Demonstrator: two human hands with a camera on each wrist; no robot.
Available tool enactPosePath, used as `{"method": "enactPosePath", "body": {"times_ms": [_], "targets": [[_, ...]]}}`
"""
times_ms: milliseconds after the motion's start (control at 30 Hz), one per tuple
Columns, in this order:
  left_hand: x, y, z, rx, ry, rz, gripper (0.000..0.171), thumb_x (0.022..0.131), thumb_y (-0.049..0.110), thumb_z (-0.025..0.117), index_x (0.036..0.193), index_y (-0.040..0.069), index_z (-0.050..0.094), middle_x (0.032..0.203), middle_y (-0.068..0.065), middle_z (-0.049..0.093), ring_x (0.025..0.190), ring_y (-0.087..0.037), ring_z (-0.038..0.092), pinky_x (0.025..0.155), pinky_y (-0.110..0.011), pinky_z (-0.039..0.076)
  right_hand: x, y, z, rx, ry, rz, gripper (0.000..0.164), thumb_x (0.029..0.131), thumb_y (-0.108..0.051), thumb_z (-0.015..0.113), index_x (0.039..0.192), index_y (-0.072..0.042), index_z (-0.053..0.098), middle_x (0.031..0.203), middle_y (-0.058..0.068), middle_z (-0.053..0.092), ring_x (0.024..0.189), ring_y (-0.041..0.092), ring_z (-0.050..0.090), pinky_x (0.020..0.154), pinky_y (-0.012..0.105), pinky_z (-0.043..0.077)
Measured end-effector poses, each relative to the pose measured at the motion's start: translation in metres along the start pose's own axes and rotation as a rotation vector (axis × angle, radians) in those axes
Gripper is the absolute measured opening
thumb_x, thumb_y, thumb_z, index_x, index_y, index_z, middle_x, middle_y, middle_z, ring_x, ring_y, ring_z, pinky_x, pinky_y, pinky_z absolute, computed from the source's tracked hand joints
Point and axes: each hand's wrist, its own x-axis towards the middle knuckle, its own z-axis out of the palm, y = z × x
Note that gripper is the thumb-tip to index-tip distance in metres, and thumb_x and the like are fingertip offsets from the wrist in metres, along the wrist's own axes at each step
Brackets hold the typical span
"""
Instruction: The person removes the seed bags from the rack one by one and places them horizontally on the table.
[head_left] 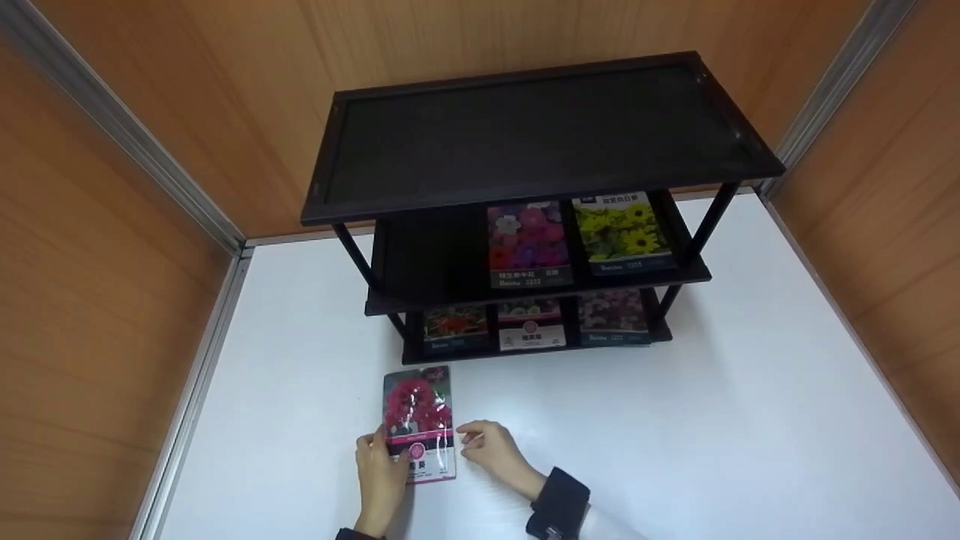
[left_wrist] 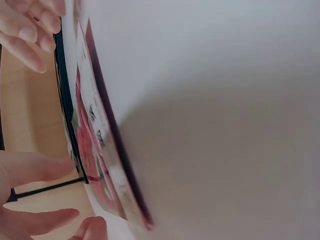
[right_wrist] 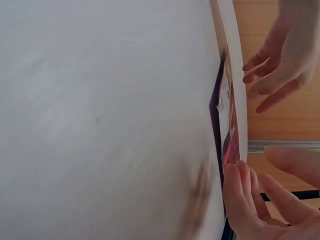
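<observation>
A flower seed packet (head_left: 420, 420) with pink blooms over a white lower band lies face up on the white table, in front of a black rack. My left hand (head_left: 381, 472) is at its left edge, the thumb overlapping the lower face in the head view. In the right wrist view, that left hand (right_wrist: 285, 55) has loosely spread fingers beside the packet (right_wrist: 227, 110). Close by the packet's right edge is my right hand (head_left: 491, 450), its fingers relaxed and bent. The right wrist view has these fingertips (right_wrist: 234, 172) right at the packet's side.
The black three-level rack (head_left: 540, 135) stands behind the packet. Its middle shelf bears a pink-purple flower packet (head_left: 529, 244) and a yellow flower packet (head_left: 622, 232). On the bottom shelf are an orange-flower packet (head_left: 455, 328), a white-banded packet (head_left: 531, 326) and a pale pink packet (head_left: 613, 315). Wooden panels (head_left: 97, 285) enclose the table.
</observation>
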Motion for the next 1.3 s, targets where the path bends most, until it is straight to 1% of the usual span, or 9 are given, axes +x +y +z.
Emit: {"method": "enactPosePath", "body": {"times_ms": [133,200,333,467,567,733,900,1100,1300], "targets": [[-0.003,0.007,0.005,0.036,-0.01,0.12,0.053,0.07,0.0,0.067,0.116,-0.014,0.046,0.107,-0.032,0.039,0.098,-0.043,0.043,0.079,-0.05,0.04,-0.001,0.0,-0.017,-0.027,0.012,-0.046,0.03,0.07,0.009,0.06,0.099,0.008,0.061,0.081,0.015,0.06,0.071,0.022,0.058,0.062,0.021,0.047],[-0.003,0.008,0.008,0.074,-0.022,0.18,0.056,0.067,0.002,0.071,0.118,-0.008,0.048,0.111,-0.034,0.038,0.098,-0.045,0.043,0.078,-0.053,0.041,-0.002,0.001,-0.025,-0.047,0.022,-0.06,0.029,0.07,0.009,0.059,0.099,0.008,0.061,0.082,0.015,0.06,0.071,0.021,0.058,0.062,0.021,0.047],[-0.003,0.01,0.014,0.159,-0.08,0.232,0.061,0.064,0.01,0.075,0.12,0.001,0.051,0.117,-0.037,0.034,0.099,-0.046,0.041,0.075,-0.056,0.04,-0.005,0.002,-0.041,-0.069,0.032,-0.064,0.028,0.072,0.007,0.058,0.1,0.006,0.061,0.084,0.014,0.061,0.072,0.02,0.058,0.064,0.022,0.047],[-0.002,0.013,0.017,0.251,-0.153,0.238,0.059,0.066,0.014,0.075,0.119,0.001,0.053,0.12,-0.037,0.032,0.102,-0.051,0.038,0.074,-0.06,0.039,-0.009,0.005,-0.054,-0.072,0.049,-0.057,0.027,0.075,0.005,0.059,0.102,0.005,0.061,0.086,0.012,0.061,0.074,0.019,0.057,0.067,0.022,0.047],[-0.003,0.014,0.018,0.304,-0.185,0.242,0.055,0.067,0.015,0.074,0.118,0.003,0.055,0.123,-0.036,0.032,0.103,-0.054,0.037,0.072,-0.062,0.039,-0.012,0.007,-0.06,-0.065,0.061,-0.042,0.027,0.076,0.003,0.06,0.103,0.004,0.061,0.086,0.01,0.061,0.075,0.018,0.057,0.068,0.023,0.047],[-0.004,0.012,0.019,0.348,-0.183,0.282,0.049,0.068,0.015,0.073,0.114,0.005,0.058,0.123,-0.034,0.037,0.101,-0.055,0.039,0.07,-0.064,0.039,-0.015,0.011,-0.067,-0.058,0.083,-0.031,0.026,0.077,0.002,0.06,0.103,0.003,0.061,0.086,0.009,0.061,0.076,0.016,0.056,0.068,0.022,0.048],[-0.003,0.009,0.015,0.36,-0.177,0.304,0.048,0.068,0.015,0.073,0.112,0.005,0.059,0.121,-0.034,0.038,0.099,-0.055,0.041,0.068,-0.063,0.04,-0.016,0.012,-0.073,-0.039,0.113,-0.043,0.024,0.078,0.002,0.059,0.102,0.003,0.062,0.085,0.01,0.061,0.076,0.016,0.057,0.068,0.022,0.048],[-0.001,0.004,0.006,0.343,-0.231,0.254,0.049,0.069,0.014,0.072,0.114,0.005,0.058,0.123,-0.034,0.036,0.104,-0.057,0.037,0.071,-0.064,0.038,-0.017,0.012,-0.078,-0.047,0.129,-0.036,0.023,0.078,0.002,0.058,0.101,0.004,0.062,0.084,0.01,0.062,0.076,0.017,0.058,0.068,0.022,0.048],[0.003,-0.011,-0.006,0.333,-0.247,0.238,0.05,0.07,0.012,0.072,0.117,0.005,0.057,0.123,-0.033,0.036,0.104,-0.054,0.037,0.073,-0.064,0.037,-0.02,0.013,-0.083,-0.031,0.122,-0.02,0.023,0.08,-0.001,0.059,0.102,0.003,0.062,0.085,0.01,0.062,0.078,0.019,0.058,0.07,0.021,0.047]]}}
